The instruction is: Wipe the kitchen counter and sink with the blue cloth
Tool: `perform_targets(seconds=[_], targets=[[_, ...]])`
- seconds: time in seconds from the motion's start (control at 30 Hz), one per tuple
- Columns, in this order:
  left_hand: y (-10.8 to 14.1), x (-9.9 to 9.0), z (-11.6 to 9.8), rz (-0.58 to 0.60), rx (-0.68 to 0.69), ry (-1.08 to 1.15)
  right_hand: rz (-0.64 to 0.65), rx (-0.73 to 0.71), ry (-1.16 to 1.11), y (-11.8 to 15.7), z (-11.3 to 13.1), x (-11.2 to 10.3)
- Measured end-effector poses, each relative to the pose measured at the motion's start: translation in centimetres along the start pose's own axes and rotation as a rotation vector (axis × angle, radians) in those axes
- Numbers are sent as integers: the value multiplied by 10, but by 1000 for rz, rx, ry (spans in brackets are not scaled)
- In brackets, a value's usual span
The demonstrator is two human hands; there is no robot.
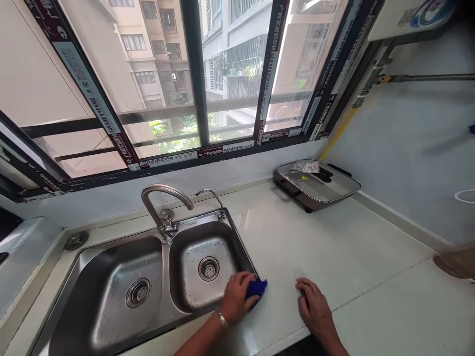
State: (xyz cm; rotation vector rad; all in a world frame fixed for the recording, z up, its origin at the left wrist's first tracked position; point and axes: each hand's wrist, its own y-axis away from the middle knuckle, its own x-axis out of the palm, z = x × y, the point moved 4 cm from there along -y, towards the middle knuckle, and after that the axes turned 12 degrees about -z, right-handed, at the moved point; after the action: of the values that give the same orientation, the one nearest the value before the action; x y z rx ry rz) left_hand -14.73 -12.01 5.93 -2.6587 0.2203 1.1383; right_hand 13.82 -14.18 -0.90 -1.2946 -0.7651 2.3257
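My left hand (236,296) is closed on a dark blue cloth (256,289) at the right front corner of the double sink (175,301). The cloth is bunched up beneath the fingers, and part of it sticks out to the right over the countertop (282,257). A silvery band sits on my left wrist. To the right, my right hand (314,307) is over the counter near its front edge. Its fingers are loosely bent, the thumb is apart from them, and nothing shows in it.
A curved faucet (163,195) and a thinner spout (213,194) rise behind the steel basins, which have water drops in them. An electric pan with a glass lid (315,185) stands at the back right. A brown object (456,262) lies at the right edge.
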Motion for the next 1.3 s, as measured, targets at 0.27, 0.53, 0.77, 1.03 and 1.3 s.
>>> perform_targets(seconds=[0.27,0.53,0.77,1.03,1.3], targets=[[-66,51,-30,-75,75,-245,18,32,-4,3,-3,1],[-152,26,-3,-110,-141,-275,4,59,-4,1,1,2],[-176,1,-5,-181,-278,-82,-98,-5,-27,1,-7,9],[-183,27,-29,-102,-245,183,-150,32,-70,-10,5,5],[-130,39,-9,-142,-173,216,-142,81,-61,-16,16,-1]])
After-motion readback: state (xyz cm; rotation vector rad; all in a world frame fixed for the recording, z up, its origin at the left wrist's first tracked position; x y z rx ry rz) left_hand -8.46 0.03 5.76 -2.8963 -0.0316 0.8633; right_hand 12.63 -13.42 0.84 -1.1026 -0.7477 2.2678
